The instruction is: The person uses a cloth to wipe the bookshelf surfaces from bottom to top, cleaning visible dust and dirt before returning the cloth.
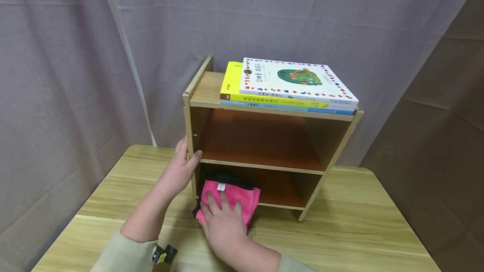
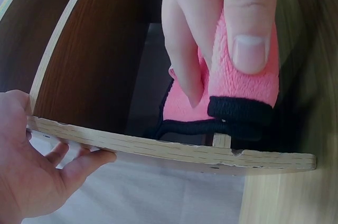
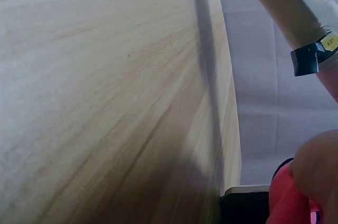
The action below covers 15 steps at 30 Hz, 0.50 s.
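A small wooden shelf stands on the table, with two open compartments below its top board. My left hand grips its left side panel, thumb at the front edge and fingers outside. A folded pink fleece cloth with black edging and a white tag lies at the left of the lower compartment. My right hand holds this cloth, fingers spread over its front. In the left wrist view, part of the cloth sits between the right thumb and fingers. The cloth's back part is hidden inside the shelf.
Several books lie stacked on the shelf's top, a white one uppermost over yellow and blue ones. Grey curtains hang behind and beside the wooden table. A small black device is worn at the left sleeve.
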### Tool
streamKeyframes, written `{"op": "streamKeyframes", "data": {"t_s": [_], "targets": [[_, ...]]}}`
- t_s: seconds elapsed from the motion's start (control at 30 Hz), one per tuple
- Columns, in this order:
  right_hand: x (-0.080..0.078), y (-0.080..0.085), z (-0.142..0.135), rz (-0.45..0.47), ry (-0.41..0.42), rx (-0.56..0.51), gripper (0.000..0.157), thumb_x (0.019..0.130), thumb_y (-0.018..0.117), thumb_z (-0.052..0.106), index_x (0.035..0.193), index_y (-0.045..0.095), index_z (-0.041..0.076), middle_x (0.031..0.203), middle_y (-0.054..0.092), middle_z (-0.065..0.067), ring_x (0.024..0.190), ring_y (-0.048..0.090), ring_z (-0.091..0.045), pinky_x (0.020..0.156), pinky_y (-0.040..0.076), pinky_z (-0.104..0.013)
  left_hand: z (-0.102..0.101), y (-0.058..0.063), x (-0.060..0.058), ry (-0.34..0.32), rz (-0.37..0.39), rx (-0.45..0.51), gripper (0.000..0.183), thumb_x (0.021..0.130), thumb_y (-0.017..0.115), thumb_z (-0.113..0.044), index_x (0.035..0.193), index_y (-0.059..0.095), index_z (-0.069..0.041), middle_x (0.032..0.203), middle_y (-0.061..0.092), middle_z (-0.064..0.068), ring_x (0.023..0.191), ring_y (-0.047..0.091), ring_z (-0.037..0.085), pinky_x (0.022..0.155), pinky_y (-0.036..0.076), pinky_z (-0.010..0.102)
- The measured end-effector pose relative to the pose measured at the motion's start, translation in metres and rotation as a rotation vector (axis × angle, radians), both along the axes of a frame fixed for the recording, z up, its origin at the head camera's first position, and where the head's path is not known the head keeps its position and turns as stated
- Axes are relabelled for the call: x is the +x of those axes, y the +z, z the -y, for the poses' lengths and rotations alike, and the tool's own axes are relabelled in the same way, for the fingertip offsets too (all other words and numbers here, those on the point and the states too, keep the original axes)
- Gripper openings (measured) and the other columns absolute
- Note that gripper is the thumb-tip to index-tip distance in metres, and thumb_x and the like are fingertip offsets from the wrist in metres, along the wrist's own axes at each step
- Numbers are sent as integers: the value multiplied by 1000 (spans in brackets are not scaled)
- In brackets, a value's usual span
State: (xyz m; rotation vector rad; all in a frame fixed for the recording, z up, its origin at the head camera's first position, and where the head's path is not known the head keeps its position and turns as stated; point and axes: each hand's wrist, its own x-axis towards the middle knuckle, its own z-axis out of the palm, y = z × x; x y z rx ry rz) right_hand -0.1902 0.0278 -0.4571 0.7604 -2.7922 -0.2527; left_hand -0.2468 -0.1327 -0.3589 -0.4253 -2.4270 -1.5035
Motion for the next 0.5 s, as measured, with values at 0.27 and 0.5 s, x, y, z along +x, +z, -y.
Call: {"op": "streamKeyframes", "data": {"t_s": [0.27,0.5], "targets": [[-4,-1,8,-34,33,-23,45,96,30,53,134,48,36,147,33,9,135,26,-27,93,32,-58,0,0,0,7,-10,-7,59,97,42,-38,142,7,-49,148,17,-6,135,19,16,106,25,49],[-5,0,8,-43,56,-19,46,96,30,52,133,50,33,146,34,8,134,27,-28,91,33,-57,0,1,0,2,-13,-6,59,97,43,-38,143,8,-49,147,17,-6,135,20,15,106,26,49]]}}
